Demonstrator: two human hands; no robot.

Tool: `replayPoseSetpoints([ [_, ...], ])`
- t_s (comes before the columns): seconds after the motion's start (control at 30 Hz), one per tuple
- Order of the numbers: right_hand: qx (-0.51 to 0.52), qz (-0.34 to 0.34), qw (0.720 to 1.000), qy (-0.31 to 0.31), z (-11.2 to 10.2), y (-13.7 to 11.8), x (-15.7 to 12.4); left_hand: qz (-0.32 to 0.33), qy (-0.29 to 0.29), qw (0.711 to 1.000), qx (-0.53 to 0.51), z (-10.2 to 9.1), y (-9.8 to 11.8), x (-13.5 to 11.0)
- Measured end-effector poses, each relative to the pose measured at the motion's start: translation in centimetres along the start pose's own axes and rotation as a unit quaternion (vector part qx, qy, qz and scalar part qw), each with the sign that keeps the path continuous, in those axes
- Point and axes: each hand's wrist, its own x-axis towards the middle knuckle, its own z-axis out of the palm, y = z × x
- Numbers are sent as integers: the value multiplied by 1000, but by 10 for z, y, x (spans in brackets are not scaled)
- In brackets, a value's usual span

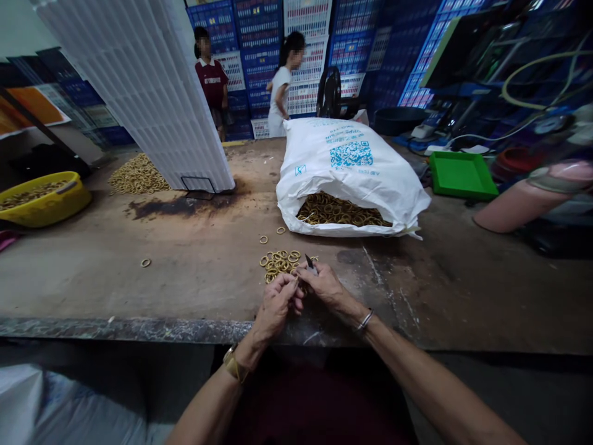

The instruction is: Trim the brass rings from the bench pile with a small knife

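My left hand (277,303), a watch on its wrist, is closed in a pinch on a small gold-coloured ring (297,280), mostly covered by the fingers. Close against it, my right hand (327,285) grips a small knife (309,262) with its dark pointed blade sticking up. The fingertips of both hands meet over the ring. Just beyond them lies a loose cluster of gold-coloured rings (279,262) on the wooden table (204,278). Behind the cluster a white sack (315,145) lies on its side, its mouth towards me, full of the same rings.
A larger ring pile (139,174) lies beside a tall white ribbed panel (185,123) on a wire stand. At the left is a yellow basin (50,207); at the right, a green tray (463,175) and a pink cylinder (519,205). Two people stand beyond the table, before stacked crates.
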Motion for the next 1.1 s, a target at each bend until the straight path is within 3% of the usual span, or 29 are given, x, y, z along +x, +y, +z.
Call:
replayPoseSetpoints([
  [0.13,-97,-56,993,34,-4,0,-1,16,7,1000,-17,-1,-1,0],
  [0.3,-239,-166,955,-63,-6,-3,-12,32,18,999,-13,-5,-6,3],
  [0.57,-324,-187,925,-68,0,-2,-13,61,39,996,48,-11,-13,5],
  [0.67,-337,-171,924,-64,-1,-1,-10,67,58,994,62,-11,-10,4],
  [0.77,-346,-134,928,-39,-9,1,-4,65,37,995,59,-8,-3,-2],
  [0.87,-316,-112,942,7,-19,2,2,49,-15,999,16,-3,6,-8],
  [0.97,-200,-97,974,36,-16,-4,4,27,-17,997,-68,0,11,-9],
  [1.03,-96,-52,994,14,-7,-9,1,10,-3,993,-115,1,12,-7],
  [1.1,11,0,998,-63,3,-12,-3,0,9,990,-143,0,11,-4],
])
